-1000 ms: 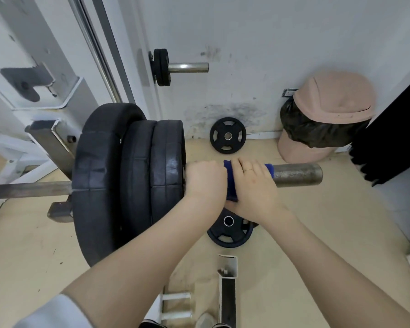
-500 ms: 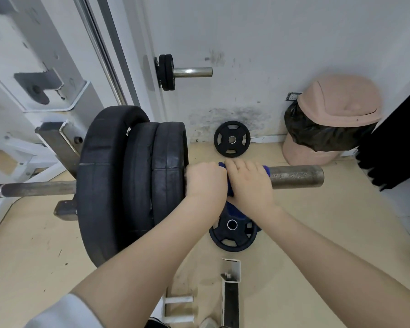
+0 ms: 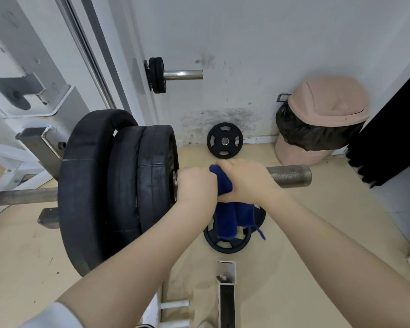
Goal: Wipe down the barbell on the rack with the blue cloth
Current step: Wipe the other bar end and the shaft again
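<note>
The barbell [image 3: 290, 175] lies across the white rack [image 3: 36, 95], its grey sleeve end sticking out to the right of three black plates [image 3: 118, 185]. My left hand [image 3: 195, 185] grips the sleeve right against the outer plate. My right hand [image 3: 249, 183] grips the blue cloth [image 3: 225, 209] wrapped over the sleeve just right of the left hand. Much of the cloth hangs down loose below the bar. The sleeve under both hands is hidden.
A small black plate [image 3: 224, 140] leans on the wall, and another [image 3: 227, 240] lies on the floor under the bar. A pink bin [image 3: 322, 119] with a black bag stands at the back right. A peg with small plates [image 3: 175, 75] juts from the rack. A white metal post [image 3: 226, 292] rises below.
The cloth has come looser on the sleeve, and a long part of it now hangs below the bar. My right hand has rolled over the top of it. The left hand holds still.
</note>
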A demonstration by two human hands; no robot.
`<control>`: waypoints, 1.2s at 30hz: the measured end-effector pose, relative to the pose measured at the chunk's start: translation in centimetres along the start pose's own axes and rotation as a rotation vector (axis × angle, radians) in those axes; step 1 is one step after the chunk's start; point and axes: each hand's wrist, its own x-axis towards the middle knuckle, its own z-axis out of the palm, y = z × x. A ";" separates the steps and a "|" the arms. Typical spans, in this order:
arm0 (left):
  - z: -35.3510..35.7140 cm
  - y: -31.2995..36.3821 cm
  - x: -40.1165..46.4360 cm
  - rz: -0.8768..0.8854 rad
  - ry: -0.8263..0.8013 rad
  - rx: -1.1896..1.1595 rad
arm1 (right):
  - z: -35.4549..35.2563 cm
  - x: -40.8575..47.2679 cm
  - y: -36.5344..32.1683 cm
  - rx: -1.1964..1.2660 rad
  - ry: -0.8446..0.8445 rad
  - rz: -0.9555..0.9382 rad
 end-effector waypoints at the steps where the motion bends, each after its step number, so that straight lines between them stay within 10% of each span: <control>1: 0.0 -0.1 0.0 0.002 0.015 0.003 | 0.3 -1.0 0.6 -0.033 0.052 -0.005; 15: -0.9 0.5 0.6 -0.010 -0.012 0.046 | 1.5 -3.1 2.6 0.013 0.296 0.187; 22: -1.0 0.5 0.5 -0.062 0.004 -0.006 | 1.0 -5.0 7.7 -0.008 0.330 0.590; 29: -1.0 2.5 1.6 -0.025 0.035 -0.145 | 2.4 -5.1 3.6 -0.068 0.382 0.194; 36: 0.6 4.2 2.0 0.080 0.224 -0.265 | 1.7 -6.8 9.3 0.041 0.348 0.627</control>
